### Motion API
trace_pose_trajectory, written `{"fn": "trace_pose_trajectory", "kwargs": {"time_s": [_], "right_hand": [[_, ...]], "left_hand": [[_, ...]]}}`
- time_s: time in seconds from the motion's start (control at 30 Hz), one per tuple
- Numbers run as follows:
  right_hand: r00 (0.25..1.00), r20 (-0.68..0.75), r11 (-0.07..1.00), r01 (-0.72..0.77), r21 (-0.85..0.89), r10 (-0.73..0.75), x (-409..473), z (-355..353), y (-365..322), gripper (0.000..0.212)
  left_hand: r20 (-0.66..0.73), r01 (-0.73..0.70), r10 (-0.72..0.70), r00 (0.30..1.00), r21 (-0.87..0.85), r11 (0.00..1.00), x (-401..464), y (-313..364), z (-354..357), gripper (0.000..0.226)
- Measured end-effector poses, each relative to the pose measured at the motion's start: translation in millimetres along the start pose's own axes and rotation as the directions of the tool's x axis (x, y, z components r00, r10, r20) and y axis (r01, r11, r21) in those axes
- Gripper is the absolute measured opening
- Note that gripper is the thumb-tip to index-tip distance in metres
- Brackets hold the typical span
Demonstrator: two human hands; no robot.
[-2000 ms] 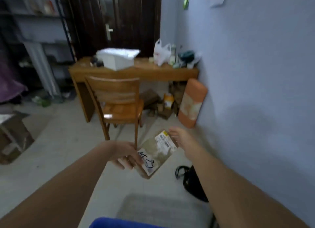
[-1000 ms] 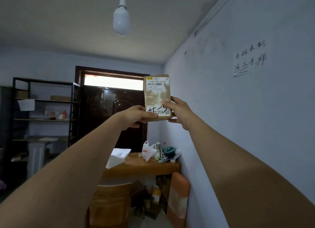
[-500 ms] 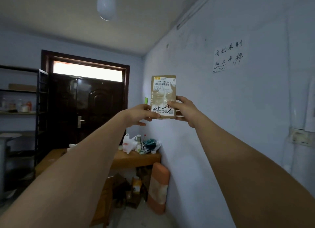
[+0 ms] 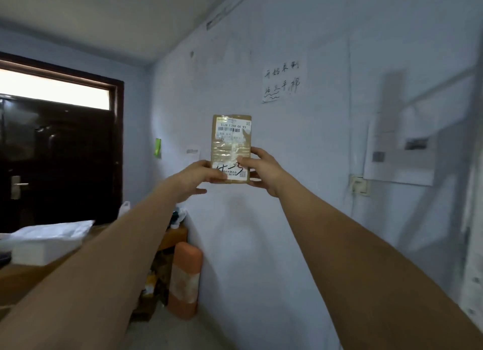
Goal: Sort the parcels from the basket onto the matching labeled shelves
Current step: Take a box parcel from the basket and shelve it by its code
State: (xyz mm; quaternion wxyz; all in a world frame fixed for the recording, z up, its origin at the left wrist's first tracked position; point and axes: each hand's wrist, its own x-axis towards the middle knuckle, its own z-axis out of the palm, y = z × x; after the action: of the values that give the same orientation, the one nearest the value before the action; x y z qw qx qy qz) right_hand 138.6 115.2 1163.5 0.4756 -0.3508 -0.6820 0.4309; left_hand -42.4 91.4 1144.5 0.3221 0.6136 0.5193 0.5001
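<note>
Up at arm's length before the pale blue wall, a small brown parcel stands upright, held by its lower end between two hands. From the left side, the left hand pinches its bottom corner, thumb across the white label; the right hand grips the opposite edge, thumb on the front and fingers curled behind. A printed shipping label with a barcode covers the parcel's top, and black handwriting crosses the lower one. Just above and to the right, a handwritten paper notice is stuck to the wall. Further right hangs a blurred white sheet beside a wall socket. Off to the left is a dark wooden door under a bright transom, a wooden desk carrying a white box, and an orange cushion propped against the wall below.
</note>
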Motion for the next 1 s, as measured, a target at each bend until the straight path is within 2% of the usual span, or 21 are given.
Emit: {"fn": "trace_pose_trajectory", "kwargs": {"time_s": [0.13,0.23,0.43,0.6,0.87,1.0], "right_hand": [[0.990,-0.129,0.999,-0.047,0.005,0.047,-28.0,-59.8,9.0,0.054],[0.970,-0.241,0.999,-0.040,-0.015,0.036,-61.8,-108.0,4.5,0.051],[0.902,-0.431,0.990,-0.042,-0.136,-0.021,-160.0,-206.9,-29.2,0.051],[0.837,-0.544,0.981,-0.050,-0.186,-0.061,-255.3,-283.3,-65.7,0.050],[0.768,-0.633,0.947,-0.127,-0.295,-0.094,-412.4,-379.0,-119.1,0.051],[0.735,-0.669,0.936,-0.150,-0.320,-0.111,-485.5,-415.1,-136.4,0.051]], "left_hand": [[0.019,-0.106,0.120,0.993,-0.339,0.935,17.5,11.1,81.3,0.047],[0.063,-0.133,0.186,0.981,-0.485,0.864,10.8,29.5,140.0,0.054],[0.238,-0.156,0.301,0.923,-0.483,0.862,-33.4,92.9,239.6,0.051],[0.321,-0.216,0.382,0.867,-0.448,0.868,-88.1,163.8,319.6,0.047],[0.398,-0.250,0.455,0.796,-0.469,0.847,-198.4,245.8,437.9,0.059],[0.461,-0.272,0.490,0.740,-0.461,0.845,-247.1,281.1,485.6,0.059]]}}
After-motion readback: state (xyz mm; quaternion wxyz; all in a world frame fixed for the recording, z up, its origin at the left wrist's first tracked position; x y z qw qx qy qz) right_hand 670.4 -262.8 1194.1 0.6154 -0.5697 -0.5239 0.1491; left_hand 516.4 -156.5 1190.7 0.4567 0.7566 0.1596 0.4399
